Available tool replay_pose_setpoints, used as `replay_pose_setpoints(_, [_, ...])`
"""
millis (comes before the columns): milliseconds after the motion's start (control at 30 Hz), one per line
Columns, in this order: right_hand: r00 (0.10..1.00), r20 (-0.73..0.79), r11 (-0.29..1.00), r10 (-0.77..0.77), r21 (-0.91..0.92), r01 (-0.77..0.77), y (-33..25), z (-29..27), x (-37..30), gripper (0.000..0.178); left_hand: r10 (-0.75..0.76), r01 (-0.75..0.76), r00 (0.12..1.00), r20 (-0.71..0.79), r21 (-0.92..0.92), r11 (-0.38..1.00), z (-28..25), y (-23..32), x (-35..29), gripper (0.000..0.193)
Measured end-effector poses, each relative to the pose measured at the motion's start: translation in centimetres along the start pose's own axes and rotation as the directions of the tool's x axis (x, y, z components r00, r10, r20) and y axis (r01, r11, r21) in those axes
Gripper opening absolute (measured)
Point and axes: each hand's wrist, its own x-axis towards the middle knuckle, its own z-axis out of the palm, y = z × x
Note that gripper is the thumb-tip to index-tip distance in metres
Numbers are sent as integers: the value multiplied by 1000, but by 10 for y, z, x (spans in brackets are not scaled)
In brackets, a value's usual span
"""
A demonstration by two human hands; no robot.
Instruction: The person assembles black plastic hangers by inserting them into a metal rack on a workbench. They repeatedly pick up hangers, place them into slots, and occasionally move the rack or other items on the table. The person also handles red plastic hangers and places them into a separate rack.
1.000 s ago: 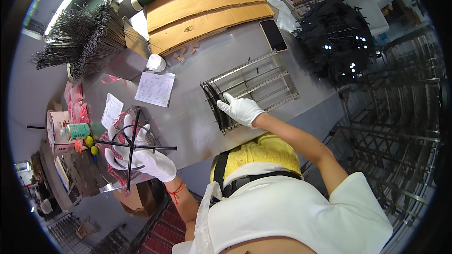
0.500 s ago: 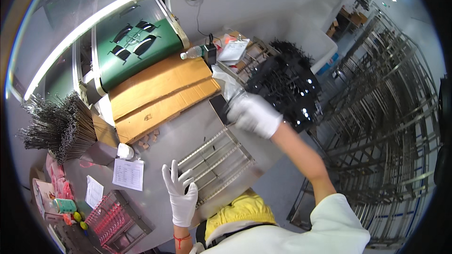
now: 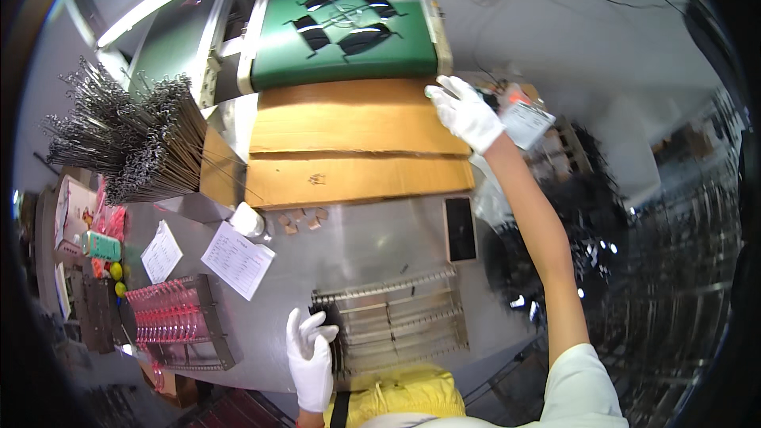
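The right hand (image 3: 466,113) has risen from above the wire rack (image 3: 392,325) to the cardboard sheet (image 3: 357,123), fingers loosely curled; left hand (image 3: 311,357), fingers spread, touches the rack's edge

Left hand (image 3: 311,358) in white glove seen near edge of grey metal workbench (image 3: 372,238), fingers spread, touching left end of rectangular wire jig frame (image 3: 392,321). Right hand (image 3: 465,113), gloved white, stretched far across bench, resting at right end of flat brown cardboard sheets (image 3: 349,150), just below green conveyor belt (image 3: 345,28) carrying black flat parts. Bundle of thin grey metal rods (image 3: 127,139) seen far left. Printed paper sheets (image 3: 238,260) lying left of frame; red-pink rack (image 3: 170,317) nearer left. Black slab (image 3: 460,228) placed right of centre.
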Motion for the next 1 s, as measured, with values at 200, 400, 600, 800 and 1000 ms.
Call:
replay_pose_setpoints(200, [887, -99, -425, -451, -850, -310, 17, 44, 219, 62, -56, 91, 910, -411, 68, 994, -4, 14, -12, 46])
replay_pose_setpoints(400, [908, -119, -705, -403, -593, -391, 12, 47, 320, 64, -33, 139, 849, -528, 164, 977, -16, 2, -21, 47])
replay_pose_setpoints(600, [919, 92, -716, -384, -658, -233, 23, 34, 265, 49, -174, 238, 840, -514, 61, 969, 10, 17, -1, 42])
replay_pose_setpoints(800, [833, -16, -140, -553, -984, -112, 69, 72, 109, 42, -118, 123, 967, -225, 12, 992, 18, 12, 25, 44])
replay_pose_setpoints(1000, [944, 153, 89, -293, -979, 186, 145, 133, -73, 23, 427, -413, 900, 86, -139, 900, 42, 19, 87, 55])
